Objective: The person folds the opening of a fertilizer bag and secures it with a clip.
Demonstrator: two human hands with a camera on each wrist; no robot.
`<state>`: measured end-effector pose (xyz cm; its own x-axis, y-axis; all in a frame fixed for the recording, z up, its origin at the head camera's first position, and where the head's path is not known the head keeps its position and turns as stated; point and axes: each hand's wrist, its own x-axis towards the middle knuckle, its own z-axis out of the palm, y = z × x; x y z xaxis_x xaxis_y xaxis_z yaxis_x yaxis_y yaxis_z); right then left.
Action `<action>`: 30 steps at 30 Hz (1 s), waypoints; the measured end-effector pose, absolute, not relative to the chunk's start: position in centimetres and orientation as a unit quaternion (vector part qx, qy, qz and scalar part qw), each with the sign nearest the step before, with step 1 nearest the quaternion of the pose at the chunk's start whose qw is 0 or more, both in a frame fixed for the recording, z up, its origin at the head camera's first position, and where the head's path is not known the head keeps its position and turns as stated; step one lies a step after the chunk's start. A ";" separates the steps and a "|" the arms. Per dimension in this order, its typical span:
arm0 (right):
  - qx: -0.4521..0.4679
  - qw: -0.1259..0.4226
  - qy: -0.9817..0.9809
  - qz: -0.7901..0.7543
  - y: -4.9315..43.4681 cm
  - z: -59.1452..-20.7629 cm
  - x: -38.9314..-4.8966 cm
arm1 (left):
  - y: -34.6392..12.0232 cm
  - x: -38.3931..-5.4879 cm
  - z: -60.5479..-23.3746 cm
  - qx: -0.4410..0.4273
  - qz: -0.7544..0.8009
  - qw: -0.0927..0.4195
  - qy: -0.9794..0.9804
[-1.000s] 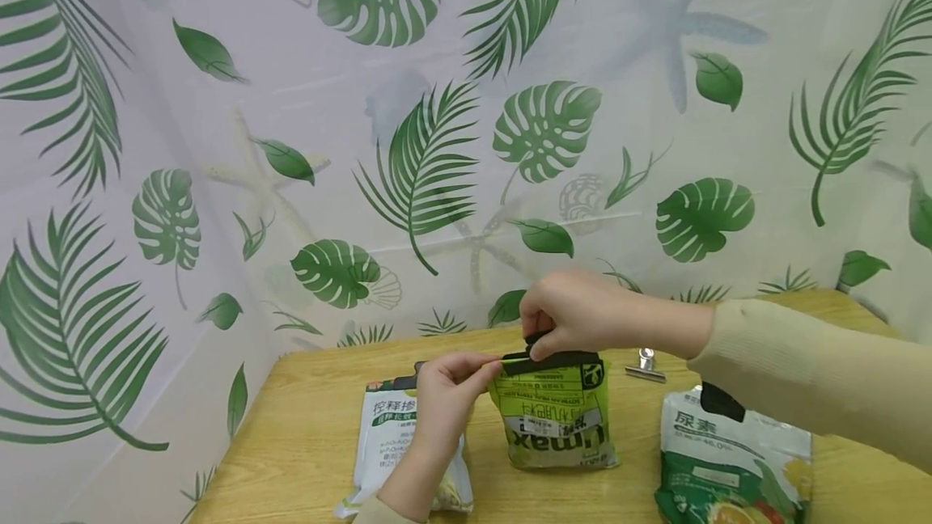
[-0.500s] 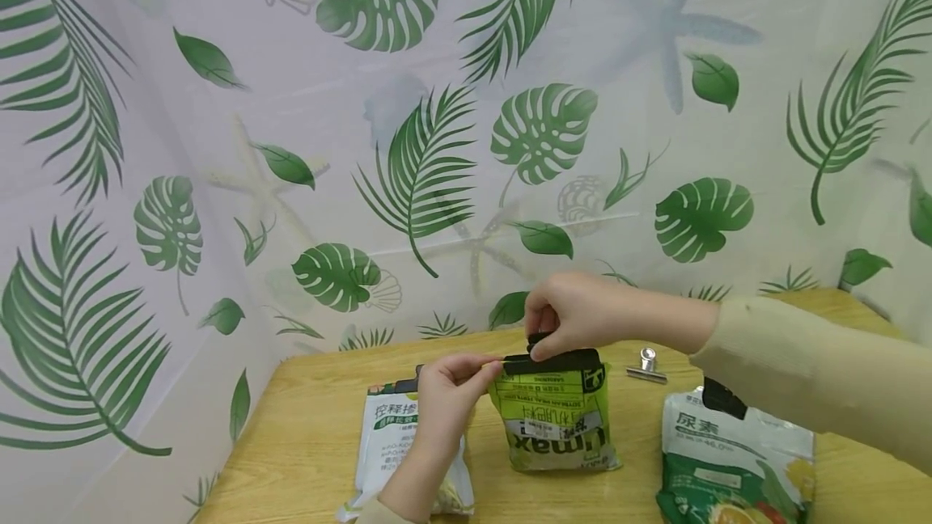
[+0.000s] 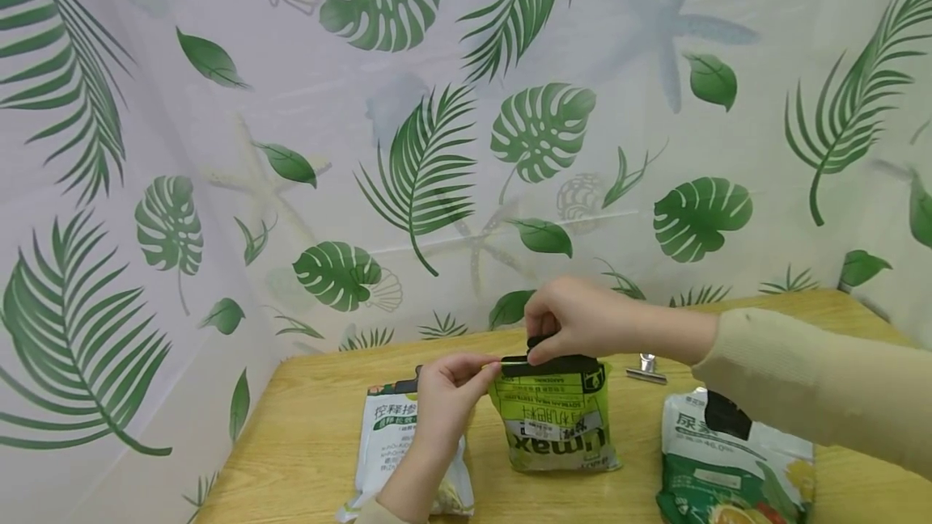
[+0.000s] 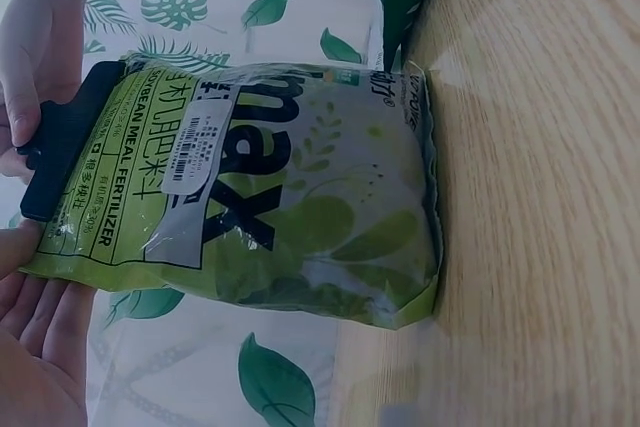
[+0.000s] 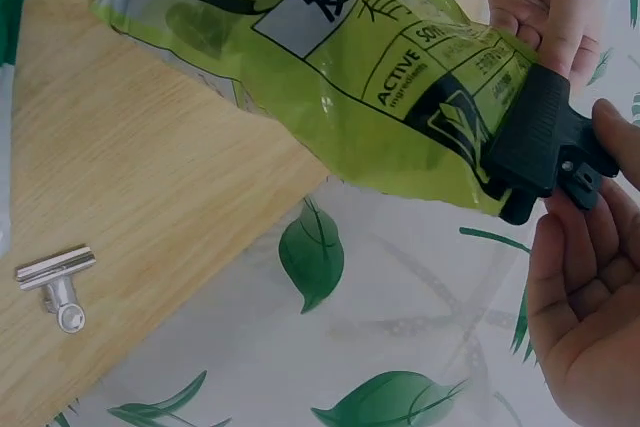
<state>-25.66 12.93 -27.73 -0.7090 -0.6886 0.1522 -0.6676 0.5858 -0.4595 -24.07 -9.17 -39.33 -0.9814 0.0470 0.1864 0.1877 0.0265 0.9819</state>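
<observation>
A yellow-green fertilizer bag (image 3: pixel 553 407) stands mid-table in the head view, its printing upside down. Across its upper edge sits a wide black plastic clip (image 5: pixel 535 137). My left hand (image 3: pixel 446 399) pinches the bag's top corner between thumb and fingers, just beyond the clip's end. From the other side my right hand (image 3: pixel 575 318) grips the clip's handle, the thumb on one lever and curled fingers on the other. In the left wrist view the bag (image 4: pixel 300 197) hangs straight below the clip, its bottom end at the tabletop.
To the left lies a white bag (image 3: pixel 393 443) with a dark clip on its top, partly behind my left hand. A green and white bag (image 3: pixel 728 467) with a black clip (image 3: pixel 728 417) is at right. Behind my right forearm lies a silver metal clip (image 5: pixel 62 287) on the wooden table (image 3: pixel 306 427).
My right hand and forearm have sunk slightly, with the black clip still in the fingers. The forearm now covers part of the silver clip. My left hand keeps its place.
</observation>
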 end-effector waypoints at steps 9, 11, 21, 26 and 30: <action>-0.370 0.028 0.889 -0.267 12.9 -28.5 -25.6 | -9.2 -24.1 -39.5 -0.082 -0.695 0.059 -0.712; -0.370 0.030 0.890 -0.265 12.9 -28.5 -25.6 | -9.2 -24.1 -39.6 -0.083 -0.696 0.057 -0.711; -0.368 0.027 0.885 -0.285 13.3 -29.1 -26.5 | -9.4 -24.6 -39.5 -0.081 -0.696 0.052 -0.711; -0.355 0.031 0.886 -0.297 13.4 -29.5 -26.8 | -9.5 -24.9 -39.5 -0.083 -0.697 0.046 -0.711; -0.331 0.028 0.896 -0.295 13.4 -29.7 -26.7 | -9.6 -25.1 -39.5 -0.085 -0.699 0.040 -0.709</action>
